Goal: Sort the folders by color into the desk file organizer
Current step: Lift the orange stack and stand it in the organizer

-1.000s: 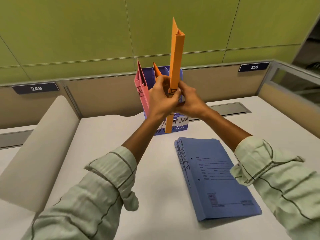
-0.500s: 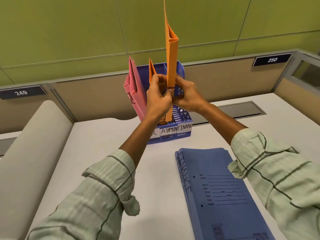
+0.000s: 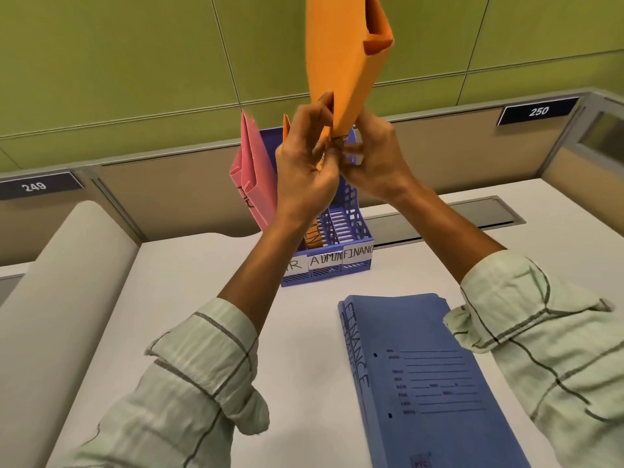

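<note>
Head view, desk bay betw. partition tags 249 (image 3: 35,186) & 250 (image 3: 538,111). Both hands raised together over the desk: left hand (image 3: 305,163) & right hand (image 3: 371,160) closed round the bottom end of an orange folder (image 3: 344,59), fingers pinching it from either side. Folder stands near upright above the grip, top end tilted slightly right & cut off by the frame edge.

Directly below and behind the grip: blue desk file organizer (image 3: 337,265) on the white desk (image 3: 189,275), front labels reading "ADMIN" and "FINANC"; a third label is part hidden by the left forearm. Just left of the grip, pink folders (image 3: 255,173) stand upright in the organizer's left slot. Second orange folder (image 3: 314,236) sits in the middle slot, mostly hidden behind the left wrist. Right slot: contents not visible.

Below-right of the grip, well apart, blue folder stack (image 3: 429,376) lies flat on the desk, spine marked "FINANCE".

Room: green wall panels (image 3: 118,62) above beige partition (image 3: 175,194); grey cable hatch (image 3: 472,216) at desk rear; padded beige divider (image 3: 50,298) at left.
</note>
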